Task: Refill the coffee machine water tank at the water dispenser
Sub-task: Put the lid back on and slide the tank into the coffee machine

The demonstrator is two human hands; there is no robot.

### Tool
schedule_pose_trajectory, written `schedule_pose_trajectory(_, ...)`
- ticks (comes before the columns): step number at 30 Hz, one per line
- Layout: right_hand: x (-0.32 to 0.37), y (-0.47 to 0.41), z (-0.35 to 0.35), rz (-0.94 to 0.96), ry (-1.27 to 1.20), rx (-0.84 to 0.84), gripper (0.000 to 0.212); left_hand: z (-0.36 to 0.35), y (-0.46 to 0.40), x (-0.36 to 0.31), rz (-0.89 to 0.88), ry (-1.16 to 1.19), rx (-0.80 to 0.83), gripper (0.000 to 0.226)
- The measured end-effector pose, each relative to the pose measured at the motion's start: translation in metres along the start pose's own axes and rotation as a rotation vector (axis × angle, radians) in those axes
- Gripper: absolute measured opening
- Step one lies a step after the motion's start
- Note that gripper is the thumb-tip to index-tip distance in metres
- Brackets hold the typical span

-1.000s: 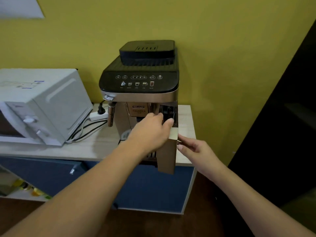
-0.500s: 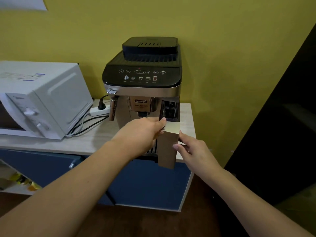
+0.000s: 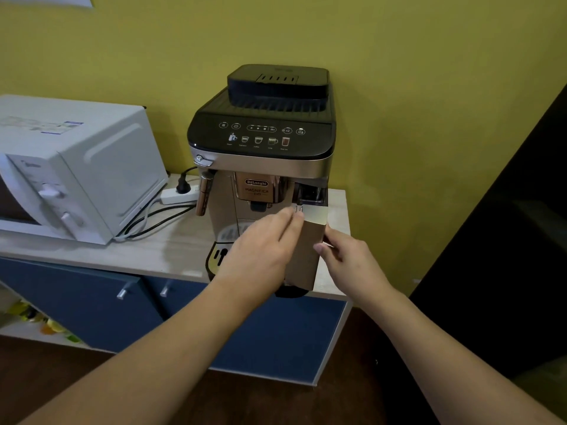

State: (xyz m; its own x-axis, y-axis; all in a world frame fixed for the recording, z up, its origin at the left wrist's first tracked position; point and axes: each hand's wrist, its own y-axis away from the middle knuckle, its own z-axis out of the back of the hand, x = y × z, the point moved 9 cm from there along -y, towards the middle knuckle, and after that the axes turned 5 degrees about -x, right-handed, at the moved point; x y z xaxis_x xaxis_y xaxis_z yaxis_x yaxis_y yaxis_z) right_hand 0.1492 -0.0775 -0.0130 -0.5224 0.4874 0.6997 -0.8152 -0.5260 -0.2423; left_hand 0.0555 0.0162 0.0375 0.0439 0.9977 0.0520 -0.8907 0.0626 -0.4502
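A black and bronze coffee machine (image 3: 260,139) stands on a light wooden counter against the yellow wall. Its water tank (image 3: 306,253), with a bronze front panel, sticks out forward from the machine's right side and reaches past the counter's front edge. My left hand (image 3: 260,250) grips the tank's left side, fingers up at its top corner. My right hand (image 3: 349,262) holds the tank's right edge. A dark open slot shows behind the tank's top. No water dispenser is in view.
A white microwave (image 3: 76,167) sits on the counter (image 3: 171,246) to the left, with a power strip (image 3: 179,194) and cables between it and the machine. Blue cabinet doors (image 3: 76,296) lie below. A dark panel (image 3: 506,240) stands at the right.
The tank has slid further out of the machine toward me. My left hand shifted from the tank's top to its left side, and my right hand closed on its right edge.
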Motion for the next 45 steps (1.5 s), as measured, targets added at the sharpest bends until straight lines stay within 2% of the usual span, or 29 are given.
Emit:
schedule_pose_trajectory(4, 0.002, -0.012, 0.002, 0.022, -0.004, -0.026, 0.025, -0.02, 0.007, 0.005, -0.069, -0.172, 0.053, 0.071)
schedule_pose_trajectory(11, -0.005, -0.044, 0.002, 0.039, 0.108, -0.046, 0.018, -0.039, -0.024, 0.008, 0.047, -0.307, 0.087, 0.077)
schedule_pose_trajectory(14, -0.008, -0.065, 0.002, 0.029, 0.141, -0.038, 0.022, -0.053, -0.042, 0.023, 0.196, -0.18, 0.152, 0.083)
schedule_pose_trajectory(16, -0.013, -0.078, 0.001, 0.026, 0.18, -0.024, 0.025, -0.065, -0.052, 0.027, 0.234, -0.135, 0.201, 0.086)
schedule_pose_trajectory(26, -0.02, -0.083, -0.004, 0.081, 0.144, -0.079, 0.025, -0.086, -0.054, 0.035, 0.239, -0.082, 0.24, 0.099)
schedule_pose_trajectory(30, -0.023, -0.084, -0.005, 0.08, 0.152, -0.092, 0.032, -0.089, -0.053, 0.038, 0.25, -0.091, 0.251, 0.102)
schedule_pose_trajectory(45, -0.029, -0.086, -0.009, 0.039, 0.126, -0.101, 0.04, -0.093, -0.053, 0.038, 0.226, -0.113, 0.254, 0.101)
